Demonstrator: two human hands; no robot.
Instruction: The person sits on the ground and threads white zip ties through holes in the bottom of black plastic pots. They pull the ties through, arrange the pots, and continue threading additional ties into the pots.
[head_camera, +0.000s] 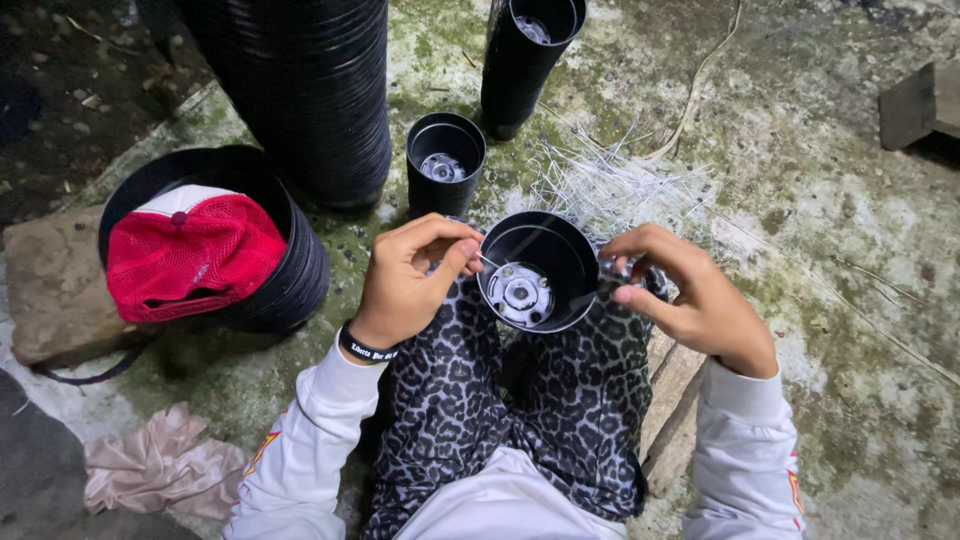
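A black plastic pot (540, 272) with a holed grey bottom rests between my knees, on leopard-print trousers. My left hand (410, 280) pinches a thin clear plastic strip at the pot's left rim. My right hand (690, 295) grips the pot's right rim, fingers curled around another bit of the clear strip. A loose pile of thin clear strips (610, 185) lies on the ground just beyond the pot.
A tall stack of black pots (300, 90) stands at the back left, with a shorter stack (525, 60) and a single pot (445, 165) beside it. A red mesh cap (190, 250) lies in a wide black stack. A crumpled cloth (160, 465) and a wooden block (920, 105) lie on the mossy concrete.
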